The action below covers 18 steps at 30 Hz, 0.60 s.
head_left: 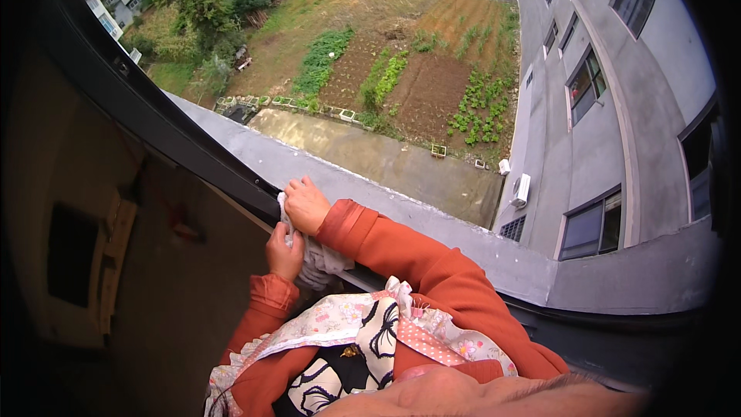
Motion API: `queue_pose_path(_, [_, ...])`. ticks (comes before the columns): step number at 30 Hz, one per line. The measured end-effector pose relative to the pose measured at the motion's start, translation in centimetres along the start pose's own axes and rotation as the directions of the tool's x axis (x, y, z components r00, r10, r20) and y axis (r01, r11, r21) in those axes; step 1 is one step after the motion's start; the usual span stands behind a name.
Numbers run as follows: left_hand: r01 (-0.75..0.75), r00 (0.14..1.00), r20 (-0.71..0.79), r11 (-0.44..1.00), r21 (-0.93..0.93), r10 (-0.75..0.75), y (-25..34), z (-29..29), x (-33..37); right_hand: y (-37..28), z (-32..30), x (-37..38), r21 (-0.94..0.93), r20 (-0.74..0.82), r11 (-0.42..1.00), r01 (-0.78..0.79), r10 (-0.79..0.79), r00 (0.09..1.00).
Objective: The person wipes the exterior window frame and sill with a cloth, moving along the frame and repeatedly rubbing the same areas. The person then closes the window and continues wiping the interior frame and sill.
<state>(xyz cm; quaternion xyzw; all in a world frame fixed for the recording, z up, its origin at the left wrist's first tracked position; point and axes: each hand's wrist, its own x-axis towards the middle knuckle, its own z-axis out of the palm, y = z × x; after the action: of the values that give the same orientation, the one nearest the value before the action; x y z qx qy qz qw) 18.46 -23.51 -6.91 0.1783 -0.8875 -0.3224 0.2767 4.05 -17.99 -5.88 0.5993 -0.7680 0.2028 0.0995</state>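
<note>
I look down over a dark window frame point(193, 147) from high up. My right hand point(306, 205) presses a crumpled pale cloth point(318, 261) against the lower rail of the frame. My left hand point(285, 252) grips the same cloth just below and inside. Both arms wear orange-red sleeves, and a floral frilled apron with a black-and-white bow hangs at my chest. Most of the cloth is hidden under the hands.
A grey concrete ledge point(432, 216) runs just outside the frame. Beyond it, far below, lie a garden plot point(417, 85) and a grey building wall point(610, 131) with windows and an air-conditioner unit point(520, 189). Dim interior wall at left.
</note>
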Motion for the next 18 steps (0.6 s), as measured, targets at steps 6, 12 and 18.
queue_pose_path(6, [0.052, 0.998, 0.026, 0.999, 0.014, -0.053, -0.1, -0.1, 0.1, 0.2, 0.7, 0.6, -0.034, -0.235, 0.999, 0.011, -0.019, 0.972])
queue_pose_path(12, [-0.002, 1.0, 0.002, 1.0, 0.021, 0.002, -0.6, 0.0, -0.1, 0.2, 0.9, -0.6, 0.1, -0.061, 0.993, -0.06, 0.066, 0.996])
queue_pose_path(18, [0.012, 1.0, -0.01, 1.0, -0.006, -0.012, -0.2, 0.0, -0.4, 0.9, -0.7, -1.9, 0.288, 0.054, 0.951, -0.11, 0.099, 0.994])
